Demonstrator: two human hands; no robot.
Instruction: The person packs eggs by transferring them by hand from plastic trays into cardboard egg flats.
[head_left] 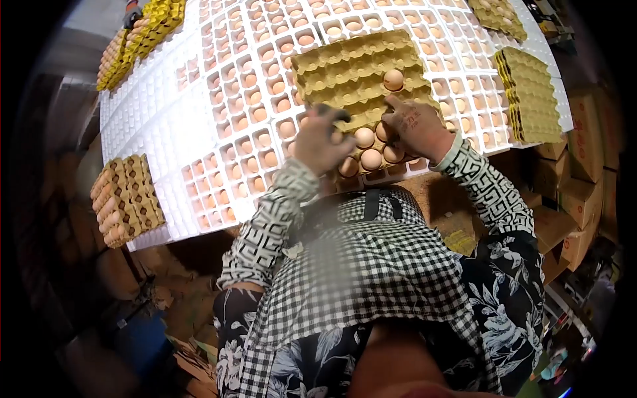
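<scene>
A yellow-brown pulp egg tray (358, 69) lies on top of white egg trays in front of me. Several eggs (371, 159) sit in its near rows, and one lone egg (393, 80) rests farther up on it. My right hand (419, 127) is over the pulp tray's right side, thumb and index finger apart, the index tip just below the lone egg. An egg (383, 132) is partly hidden beside the thumb. My left hand (322, 140) is over the tray's left edge, smeared by motion, with something dark at its fingertips. Whether it holds anything is unclear.
White trays of eggs (249, 96) cover much of the table. Pulp trays stand at the right (529, 96); others with eggs stand lower left (126, 201) and upper left (142, 36), where another person's gloved hand (132, 13) reaches in. Cardboard boxes (577, 199) are stacked at right.
</scene>
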